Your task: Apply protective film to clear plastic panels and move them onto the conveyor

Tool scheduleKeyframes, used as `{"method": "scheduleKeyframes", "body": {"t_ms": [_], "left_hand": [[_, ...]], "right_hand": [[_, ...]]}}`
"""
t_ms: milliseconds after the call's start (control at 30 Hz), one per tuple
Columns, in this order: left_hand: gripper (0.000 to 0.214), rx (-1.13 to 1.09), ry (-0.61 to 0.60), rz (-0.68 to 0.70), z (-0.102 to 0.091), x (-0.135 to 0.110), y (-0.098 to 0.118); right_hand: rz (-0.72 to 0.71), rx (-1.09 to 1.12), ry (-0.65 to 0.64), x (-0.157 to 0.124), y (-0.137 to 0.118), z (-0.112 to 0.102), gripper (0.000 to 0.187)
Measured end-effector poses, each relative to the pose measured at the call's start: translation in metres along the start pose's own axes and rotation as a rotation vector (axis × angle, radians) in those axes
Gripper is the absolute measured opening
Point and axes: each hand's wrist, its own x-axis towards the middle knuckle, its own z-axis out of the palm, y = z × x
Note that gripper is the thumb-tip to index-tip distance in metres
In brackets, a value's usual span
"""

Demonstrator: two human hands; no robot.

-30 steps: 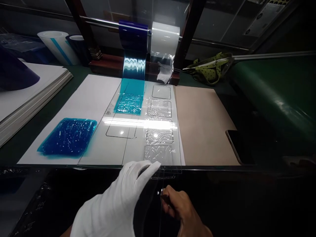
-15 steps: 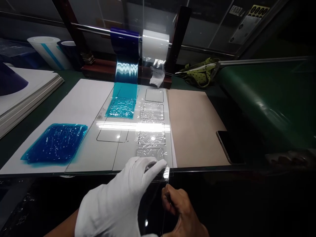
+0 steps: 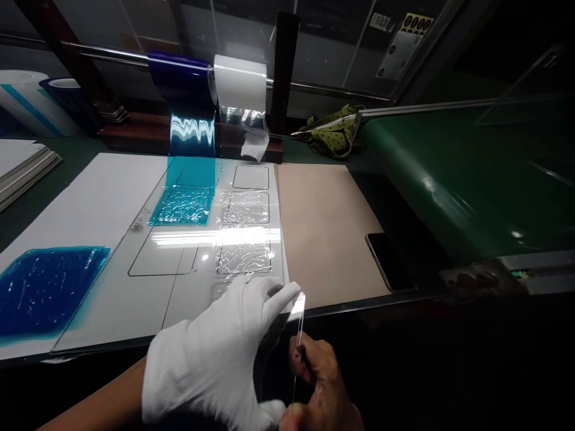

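Note:
My left hand [image 3: 220,347], in a white glove, holds a small clear pane [image 3: 297,311] by its edges, fingers at the top and thumb at the bottom. The pane is tilted nearly edge-on and catches a bright reflection at its upper corner. My bare right hand [image 3: 321,383] is closed at the pane's right edge, with curled fingers and the thumb lower down. Any film between those fingers is too dark to make out. Just beyond the glove lies a large transparent sheet [image 3: 179,299] with black rounded outlines. Wrinkled clear film pieces [image 3: 245,257] and a turquoise film piece [image 3: 182,206] lie on it.
Behind, a blue film roll [image 3: 182,78] and a white film roll [image 3: 242,84] hang on a metal rod. Dark blue film [image 3: 54,287] lies at left. A phone [image 3: 389,261] rests by a tan board [image 3: 330,233]. A green belt surface [image 3: 476,173] is at right.
The view has swung to the right, so the bench things sit further left. Between my hands the pane has turned more edge-on; both hands stay at it.

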Motion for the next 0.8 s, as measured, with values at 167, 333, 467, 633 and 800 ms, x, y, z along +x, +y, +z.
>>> {"method": "scheduleKeyframes", "body": {"t_ms": [167,333,467,633,800], "left_hand": [[0.106,0.204,0.166,-0.012,0.002,0.004,-0.001],[0.102,0.358,0.287,-0.073,0.0,0.002,-0.005],[0.106,0.403,0.353,-0.232,0.006,0.001,-0.011],[0.109,0.571,0.464,-0.614,0.012,0.009,-0.016],[0.098,0.503,0.647,-0.652,0.004,0.023,-0.023]], "right_hand": [[-0.144,0.006,0.258,0.008,0.011,-0.02,0.067],[-0.076,-0.373,0.049,0.074,0.032,-0.07,0.047],[0.001,-0.842,-0.023,0.138,0.067,-0.088,0.028],[-0.053,-0.942,-0.01,0.156,0.081,-0.088,0.043],[-0.319,-0.81,0.071,0.104,0.027,-0.049,0.092]]}}
